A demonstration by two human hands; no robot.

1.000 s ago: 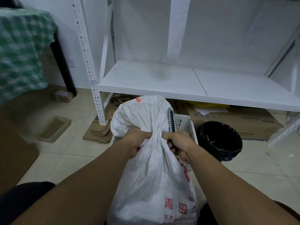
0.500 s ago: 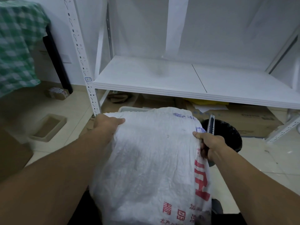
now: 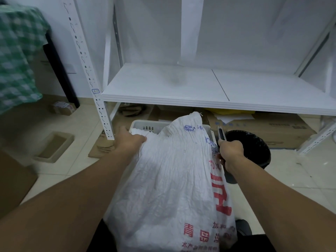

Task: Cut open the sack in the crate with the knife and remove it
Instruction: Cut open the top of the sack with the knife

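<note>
Moved since earlier: far edge of sack [image 3: 169, 188], from a flat stretch between both hands to a peak over the crate [image 3: 143, 124]; left hand [image 3: 130, 140], now lower on the left edge; crate rim and some of its inside, now uncovered.
Sack: lies between both forearms, near end by the lap, far end draped over the crate's near rim; white woven plastic, red print, creased all over.
Handling (judged): limp and light, looks mostly emptied; slick weave, likely to slide through a loose pinch; no stiffness of its own, so needs pulling taut for any further cut.
Where to hold (judged): at a gathered edge or corner, by the fistful rather than fingertips.
Left hand: fingers curled over the sack's left edge, gripping a fold, just at the crate's near-left corner.
Right hand [image 3: 230, 151]: closed round the knife [image 3: 221, 134] handle; touches the sack's right edge, pinching it or not, cannot tell.
Knife: dark utility type, points up and away, just beside the sack's right edge; blade out or in, cannot tell.
Crate: pale plastic, slotted wall, on the floor before the shelf [image 3: 163, 88]; holds white material [image 3: 139, 132] at left, kind unclear.
Bin [image 3: 254, 142]: black-lined, just right of the crate, behind the right hand.
Shelf: white metal rack beyond; cardboard boxes [image 3: 283, 128] beneath.
</note>
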